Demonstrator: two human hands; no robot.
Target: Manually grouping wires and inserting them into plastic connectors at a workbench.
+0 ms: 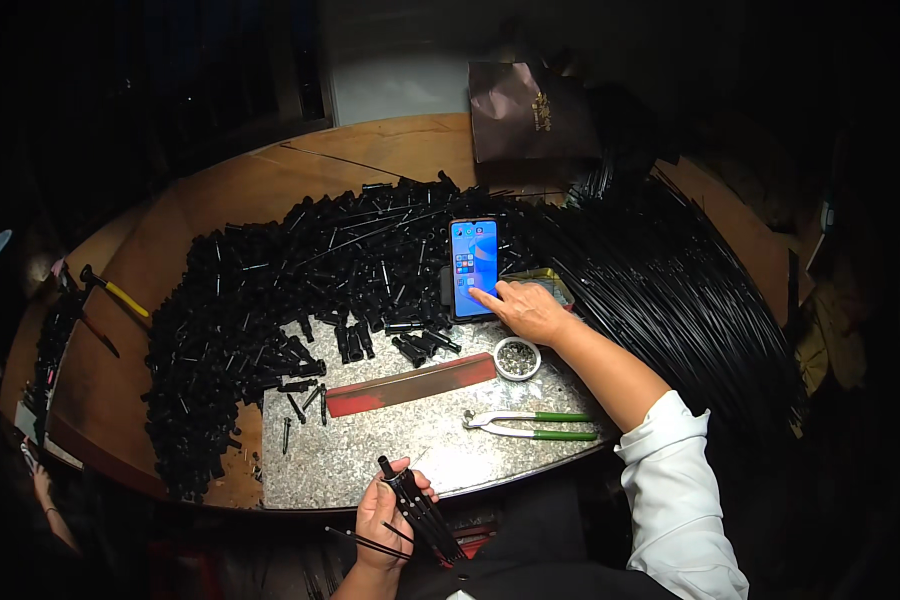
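My left hand (385, 520) grips a bundle of thin black rods (420, 510) with a black cap at the top, held over the near edge of the stone slab (370, 455). My right hand (530, 310) reaches forward, its index finger touching the lit screen of a smartphone (473, 267) that leans upright among the parts. A large heap of small black plastic parts (260, 300) lies to the left of the phone. Just below my right wrist sits a small round dish of metal bits (516, 358).
Green-handled pliers (530, 425) and a long reddish flat bar (410, 385) lie on the slab. A thick fan of long black rods (670, 300) covers the right side of the wooden table (260, 185). A yellow-handled tool (120, 293) lies at left, a dark paper bag (530, 110) at the back.
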